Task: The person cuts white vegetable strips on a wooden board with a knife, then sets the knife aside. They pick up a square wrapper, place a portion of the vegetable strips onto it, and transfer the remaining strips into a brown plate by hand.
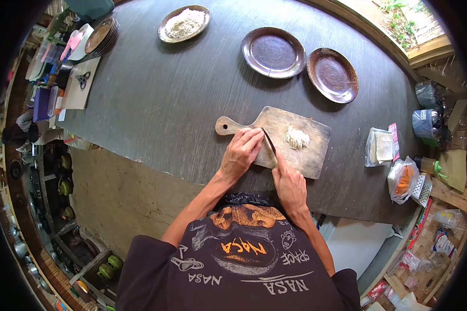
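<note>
A wooden cutting board with a round-holed handle lies near the front edge of the dark table. My right hand is closed around a kitchen knife, whose dark blade slants over the board toward my left fingertips. On the board's left part, my left hand has its fingers bunched together beside the blade; what they pinch is hidden beneath them. A small pile of thin white shreds sits right of the knife. A few loose bits lie close to the blade's tip.
Two brown plates stand beyond the board, and a third plate holds more pale shreds. At right are a bag of carrots and plastic packets. Scissors and stacked plates are at far left.
</note>
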